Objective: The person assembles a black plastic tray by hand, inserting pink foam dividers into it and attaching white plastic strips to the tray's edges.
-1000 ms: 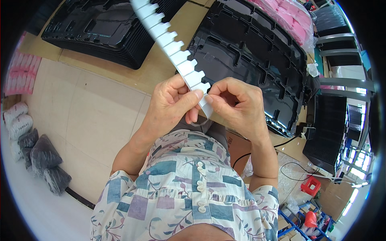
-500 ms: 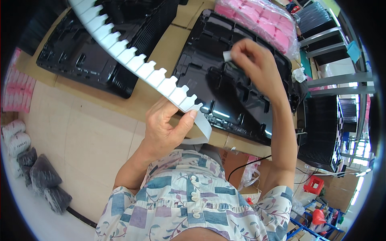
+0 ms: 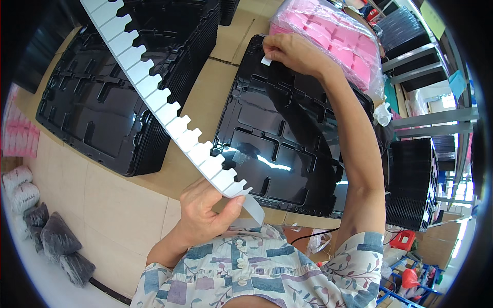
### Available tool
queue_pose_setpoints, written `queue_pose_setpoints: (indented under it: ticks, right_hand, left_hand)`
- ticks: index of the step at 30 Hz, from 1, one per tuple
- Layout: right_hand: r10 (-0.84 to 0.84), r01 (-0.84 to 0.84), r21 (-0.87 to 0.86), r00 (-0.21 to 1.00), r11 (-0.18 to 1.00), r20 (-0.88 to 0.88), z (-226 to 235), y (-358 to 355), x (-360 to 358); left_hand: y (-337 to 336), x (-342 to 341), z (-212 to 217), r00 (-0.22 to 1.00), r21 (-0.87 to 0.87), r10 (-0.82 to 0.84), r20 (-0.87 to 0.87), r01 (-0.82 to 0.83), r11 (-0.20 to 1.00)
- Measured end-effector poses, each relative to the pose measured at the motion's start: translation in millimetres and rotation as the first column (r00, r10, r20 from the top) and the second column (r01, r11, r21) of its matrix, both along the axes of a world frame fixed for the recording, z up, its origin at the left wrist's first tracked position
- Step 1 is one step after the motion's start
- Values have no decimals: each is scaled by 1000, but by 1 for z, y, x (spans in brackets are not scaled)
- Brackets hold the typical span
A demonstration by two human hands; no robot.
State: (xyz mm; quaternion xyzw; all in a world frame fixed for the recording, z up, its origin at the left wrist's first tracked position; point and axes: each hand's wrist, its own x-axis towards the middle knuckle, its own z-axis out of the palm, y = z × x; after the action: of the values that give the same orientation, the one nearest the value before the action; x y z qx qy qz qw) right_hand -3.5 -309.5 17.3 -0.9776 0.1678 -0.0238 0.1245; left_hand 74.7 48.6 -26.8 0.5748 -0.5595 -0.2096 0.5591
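Observation:
My left hand (image 3: 206, 211) pinches the near end of a long white strip of tabbed stickers (image 3: 162, 110), whose notched edge faces right. The strip rises to the upper left, and a bare tail of backing (image 3: 252, 209) curls below the thumb. Stretched far forward, my right hand (image 3: 292, 50) holds a small white sticker (image 3: 266, 61) between thumb and fingers. That sticker is at the far left corner of a shiny black plastic tray (image 3: 246, 120); whether it touches the tray I cannot tell.
To the left stands a tall stack of black trays (image 3: 102, 118) on the brown cardboard-covered table (image 3: 197, 92). Pink foam pieces in clear plastic (image 3: 328, 36) lie behind the tray. More black trays (image 3: 411, 179) are stacked on the right, near metal rails (image 3: 436, 119).
My right hand has moved forward and left with the small sticker, from above the tray's middle to its far left corner. My left hand and the strip sit lower in view.

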Motion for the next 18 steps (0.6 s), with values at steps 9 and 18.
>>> queue_pose_setpoints:
  ticks: [9,18]
  right_hand:
    - [-151,146,65,984,987,92,-11,3,-6]
    - [-209,219,-40,963,975,173,-19,26,-8]
  left_hand:
    - [1,4,-1,1000,16,-28,-1,28,999]
    - [3,2,-2,1000,-7,-10,21,10,1000]
